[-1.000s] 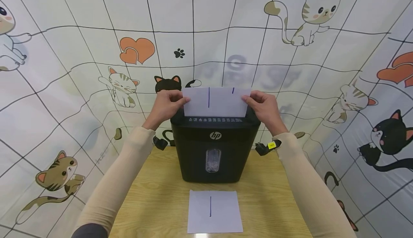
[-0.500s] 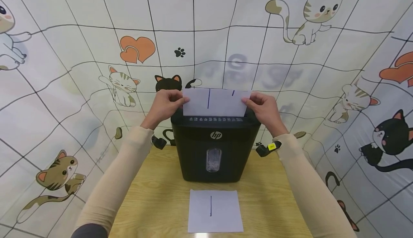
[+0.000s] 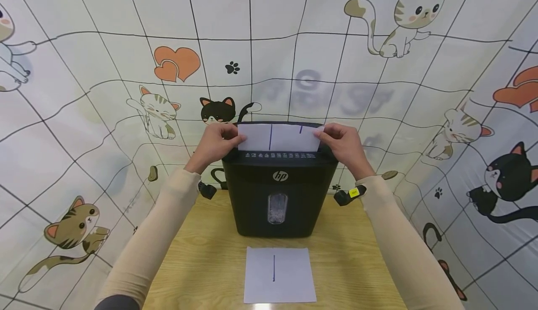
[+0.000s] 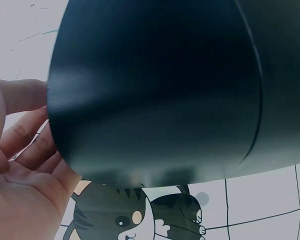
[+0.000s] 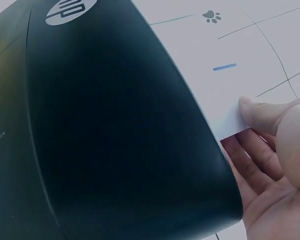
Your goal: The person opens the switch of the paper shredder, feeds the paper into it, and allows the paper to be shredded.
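Observation:
A black HP paper shredder [image 3: 252, 198] stands upright on the table. The lower part of a white sheet of paper [image 3: 286, 138] with blue pen lines is hidden in the shredder's top slot. My left hand [image 3: 215, 145] pinches the sheet's left edge between thumb and fingers. At its right edge, my right hand [image 3: 344, 145] pinches it likewise, and the right wrist view shows the thumb [image 5: 262, 115] pressed on the paper. In the left wrist view the shredder's body covers the left hand's fingertips.
A second white sheet [image 3: 290, 277] with one blue line lies on the wooden table [image 3: 201, 258] in front of the shredder. Behind and at both sides hangs a white cloth [image 3: 277, 58] printed with cats and a grid. A clear window [image 3: 277, 208] shows shreds inside the shredder.
The pinched sheet has sunk lower into the slot, so less of it stands above the shredder. Both hands have gone down slightly with it. The sheet on the table has not moved.

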{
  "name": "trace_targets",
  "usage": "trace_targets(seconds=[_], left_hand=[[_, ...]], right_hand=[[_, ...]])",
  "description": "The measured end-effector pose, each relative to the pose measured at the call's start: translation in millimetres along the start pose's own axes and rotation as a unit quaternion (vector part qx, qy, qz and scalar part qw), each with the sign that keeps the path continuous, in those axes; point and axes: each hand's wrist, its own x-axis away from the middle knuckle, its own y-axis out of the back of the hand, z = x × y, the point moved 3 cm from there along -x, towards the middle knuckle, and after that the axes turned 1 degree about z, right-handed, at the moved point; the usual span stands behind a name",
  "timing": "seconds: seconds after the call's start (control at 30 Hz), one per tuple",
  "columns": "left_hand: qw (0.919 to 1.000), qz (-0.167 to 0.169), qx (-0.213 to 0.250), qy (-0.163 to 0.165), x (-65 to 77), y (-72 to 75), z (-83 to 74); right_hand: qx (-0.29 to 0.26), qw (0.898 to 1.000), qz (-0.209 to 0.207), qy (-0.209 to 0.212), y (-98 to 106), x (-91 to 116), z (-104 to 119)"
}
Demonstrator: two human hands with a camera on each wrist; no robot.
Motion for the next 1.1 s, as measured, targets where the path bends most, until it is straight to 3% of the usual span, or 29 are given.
trace_targets(seconds=[0.37, 0.67, 0.93, 1.1], left_hand=[[1.0, -0.002, 0.001, 0.009, 4.0, -3.1, 1.6], [0.9991, 0.014, 0.021, -0.033, 10.5, -4.0, 3.6], [0.9961, 0.002, -0.031, -0.083, 17.2, -4.0, 6.6], [0.9954, -0.007, -0.054, -0.078, 25.2, -3.5, 9.5]], right_hand=[[0.036, 0.999, 0.026, 0.016, -1, 7, -1], [0.087, 0.993, 0.042, 0.073, 1, 16, 0], [0.13, 0.983, 0.061, 0.118, 4, 23, -5], [0.168, 0.974, 0.066, 0.136, 7, 29, -10]])
